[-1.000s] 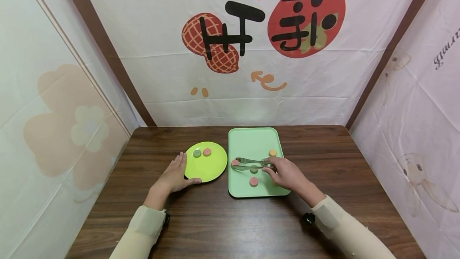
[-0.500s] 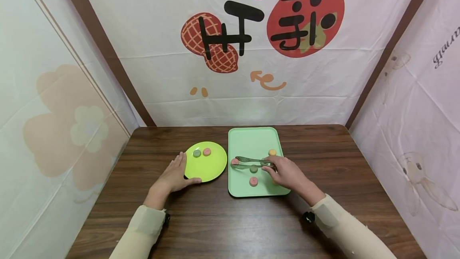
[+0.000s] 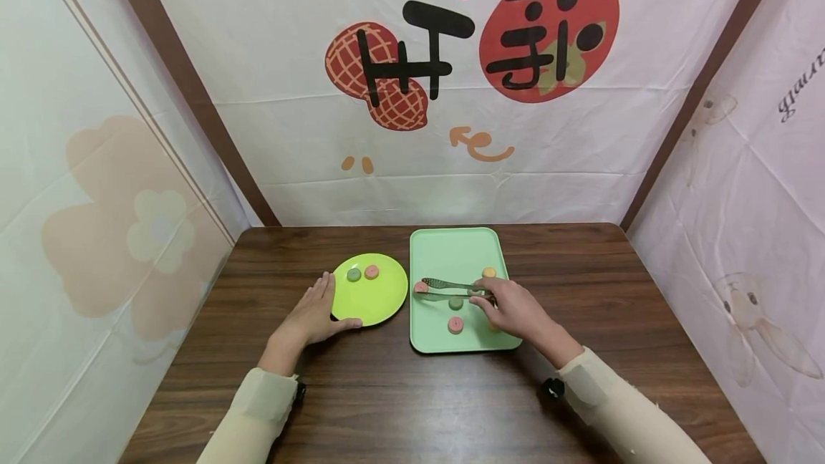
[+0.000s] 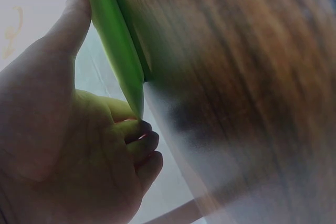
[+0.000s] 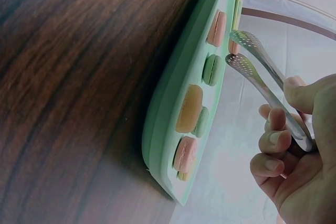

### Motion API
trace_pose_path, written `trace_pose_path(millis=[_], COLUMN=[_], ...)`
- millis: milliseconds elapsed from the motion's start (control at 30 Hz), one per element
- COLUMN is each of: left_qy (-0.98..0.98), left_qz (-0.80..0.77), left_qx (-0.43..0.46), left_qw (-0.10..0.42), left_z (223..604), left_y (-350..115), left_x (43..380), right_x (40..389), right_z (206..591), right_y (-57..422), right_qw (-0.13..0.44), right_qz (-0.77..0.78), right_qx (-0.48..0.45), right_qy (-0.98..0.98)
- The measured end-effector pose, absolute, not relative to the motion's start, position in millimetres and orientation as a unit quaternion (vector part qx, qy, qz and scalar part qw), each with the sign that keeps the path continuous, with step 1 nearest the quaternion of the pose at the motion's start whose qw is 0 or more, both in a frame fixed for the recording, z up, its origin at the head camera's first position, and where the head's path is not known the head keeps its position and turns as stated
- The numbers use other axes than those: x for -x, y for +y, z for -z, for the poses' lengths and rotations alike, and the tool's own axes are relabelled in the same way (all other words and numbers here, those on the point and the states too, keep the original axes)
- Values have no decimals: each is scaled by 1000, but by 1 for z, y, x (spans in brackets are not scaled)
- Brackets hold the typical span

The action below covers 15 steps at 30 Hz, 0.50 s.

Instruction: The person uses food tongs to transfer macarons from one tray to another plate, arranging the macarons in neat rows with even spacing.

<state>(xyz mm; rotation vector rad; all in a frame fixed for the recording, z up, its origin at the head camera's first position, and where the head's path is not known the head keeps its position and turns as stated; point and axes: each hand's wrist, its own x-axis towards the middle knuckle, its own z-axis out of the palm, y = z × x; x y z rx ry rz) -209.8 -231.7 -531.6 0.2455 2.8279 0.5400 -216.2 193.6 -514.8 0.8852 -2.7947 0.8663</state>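
My right hand [image 3: 518,306] holds metal tongs [image 5: 268,85] over the pale green tray [image 3: 451,249]. The tongs' two perforated ends stand apart, at either side of a pink macaron [image 3: 421,286] near the tray's left rim; whether both touch it I cannot tell. A green macaron [image 3: 456,303] and another pink macaron [image 3: 455,324] lie closer to me on the tray. My left hand [image 3: 311,317] rests against the left rim of the yellow-green plate [image 3: 367,306], fingers straight and thumb along the near edge [image 4: 123,59]. The plate bears a green macaron [image 3: 354,275] and a pink macaron [image 3: 372,272].
A yellow macaron [image 3: 489,273] lies at the tray's right side. More macarons [image 5: 190,108] show along the tray in the right wrist view, partly behind my hand in the head view. Plate and tray stand side by side on the dark wooden table [image 3: 387,392], before a printed cloth wall [image 3: 412,195].
The tongs' ends and the pink macaron between them have shifted slightly away from me on the tray. My left hand and the plate have kept their places.
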Motion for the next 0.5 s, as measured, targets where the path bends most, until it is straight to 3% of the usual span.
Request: trace_pose_path(millis=[500], left_qy=[970], left_qz=[-188], left_qx=[-82], left_qw=[128], left_z=[532], left_y=[-233], left_x=[210], right_x=[218], right_z=[513], right_y=[192], right_qw=[50], right_qz=[-279], right_qx=[-288], right_qy=[-914])
